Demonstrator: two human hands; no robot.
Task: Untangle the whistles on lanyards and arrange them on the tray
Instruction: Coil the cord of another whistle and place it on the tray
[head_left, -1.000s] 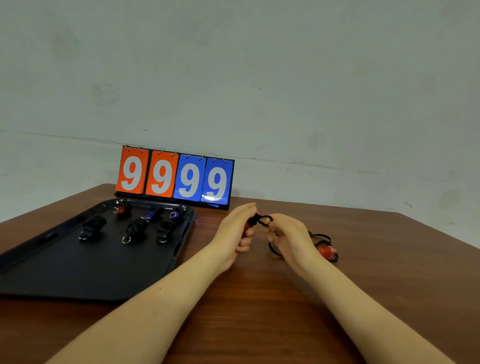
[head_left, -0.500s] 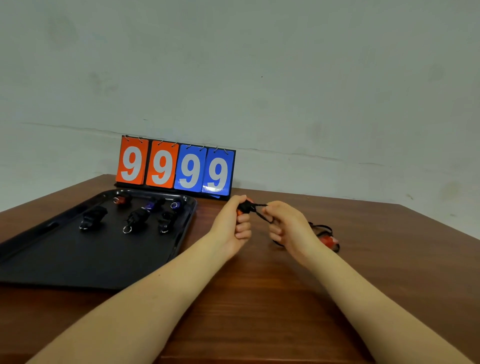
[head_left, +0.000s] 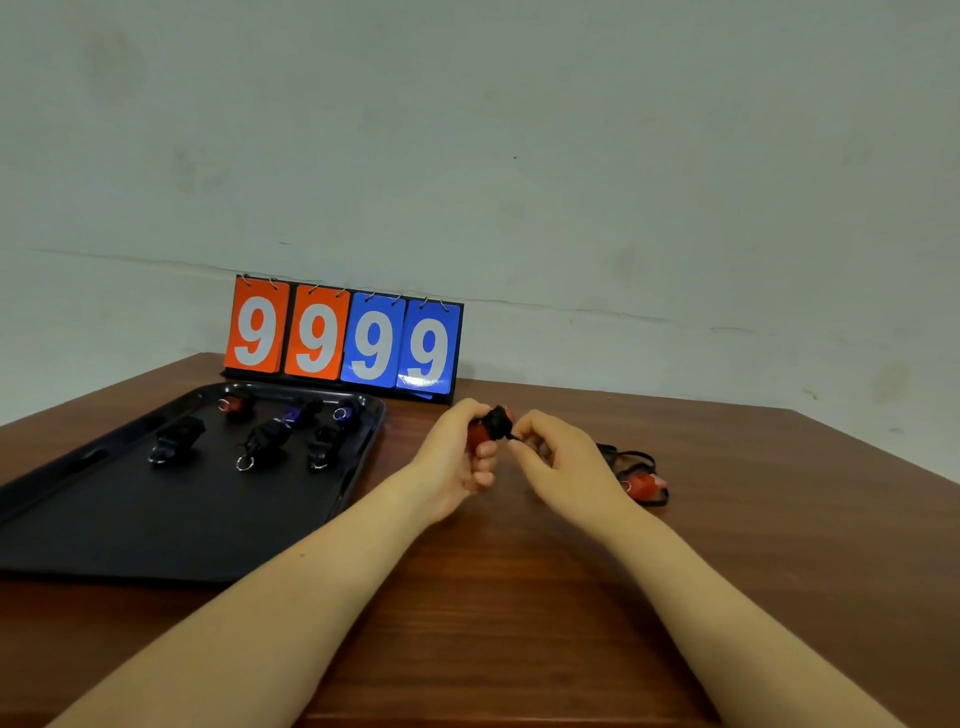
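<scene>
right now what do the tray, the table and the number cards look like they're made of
Tray: black, probably plastic or coated metal; smooth, with a glossy glint on its rim.
Table: reddish-brown wood or wood veneer, with visible grain and a soft sheen.
Number cards: thin glossy sheets, likely plastic, hung on small metal rings.

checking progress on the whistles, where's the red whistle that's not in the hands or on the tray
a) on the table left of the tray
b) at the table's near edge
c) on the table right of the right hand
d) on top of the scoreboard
c: the loose red whistle lies on the wooden table amid its black lanyard, just right of the right hand.
</scene>
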